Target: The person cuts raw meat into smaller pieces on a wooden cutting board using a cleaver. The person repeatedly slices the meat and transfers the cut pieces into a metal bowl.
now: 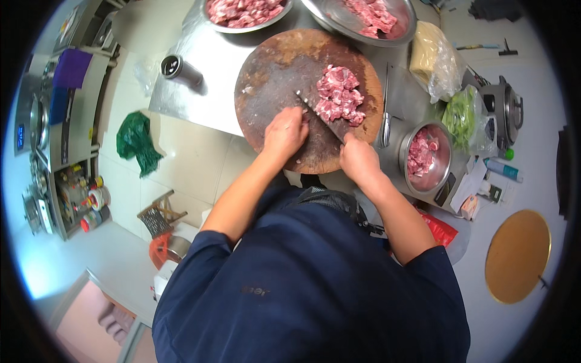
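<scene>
A round wooden chopping block [268, 68] lies before me with a heap of cut raw meat [338, 93] on its right half. My right hand [359, 156] grips the handle of a knife, probably a cleaver. Its dark blade [324, 120] slants up and left across the block, between the heap and my left hand. With fingers curled, my left hand [285, 131] rests low on the block beside the blade. Its fingertips are partly hidden, so whether a scrap of meat is pinched there I cannot tell. Small pale bits dot the wood.
Two steel bowls of meat [247, 27] [324, 20] stand beyond the block. A smaller steel bowl [407, 156] with meat pieces sits right, near a long thin metal tool [386, 122] and bagged greens [459, 119]. A dark cylindrical container [184, 72] stands left on the metal table [213, 100].
</scene>
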Demonstrator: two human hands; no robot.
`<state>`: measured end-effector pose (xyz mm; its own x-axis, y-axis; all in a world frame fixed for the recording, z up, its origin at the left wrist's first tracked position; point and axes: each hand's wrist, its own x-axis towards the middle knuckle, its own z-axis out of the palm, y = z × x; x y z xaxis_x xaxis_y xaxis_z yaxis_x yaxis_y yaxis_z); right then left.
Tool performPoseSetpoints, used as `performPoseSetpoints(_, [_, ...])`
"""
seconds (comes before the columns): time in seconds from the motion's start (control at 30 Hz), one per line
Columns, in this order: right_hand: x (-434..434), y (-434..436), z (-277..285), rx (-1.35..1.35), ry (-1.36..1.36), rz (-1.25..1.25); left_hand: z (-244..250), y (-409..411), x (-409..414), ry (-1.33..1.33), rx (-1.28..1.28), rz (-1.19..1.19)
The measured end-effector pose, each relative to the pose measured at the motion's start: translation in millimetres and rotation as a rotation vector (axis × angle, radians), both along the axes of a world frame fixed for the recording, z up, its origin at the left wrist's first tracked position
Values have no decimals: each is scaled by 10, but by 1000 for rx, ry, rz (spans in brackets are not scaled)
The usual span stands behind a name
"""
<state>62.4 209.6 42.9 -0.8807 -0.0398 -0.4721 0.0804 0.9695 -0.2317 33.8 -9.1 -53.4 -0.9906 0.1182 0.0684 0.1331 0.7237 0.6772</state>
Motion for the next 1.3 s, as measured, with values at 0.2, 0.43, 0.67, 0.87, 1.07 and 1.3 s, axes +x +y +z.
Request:
performPoseSetpoints(0.2, [184, 284, 202, -340, 118, -239, 98, 5, -219, 3, 175, 82])
performPoseSetpoints(0.43, [592, 932, 45, -910, 22, -1025, 217, 260, -563, 14, 92, -90])
performPoseSetpoints(0.67, [653, 1111, -623, -1016, -77, -1094, 4, 456, -693, 93, 121, -216])
performPoseSetpoints(0.87, [148, 716, -654, -1011, -182, -984, 31, 788, -1041, 146, 90, -351])
performPoseSetpoints(1.07, [-122, 435, -551, -1050, -157, -920, -1, 867, -991, 159, 105, -337])
performPoseSetpoints(1.3, [-94, 109, -685, -1099, -253, -850, -80, 772, -920, 157, 279, -217])
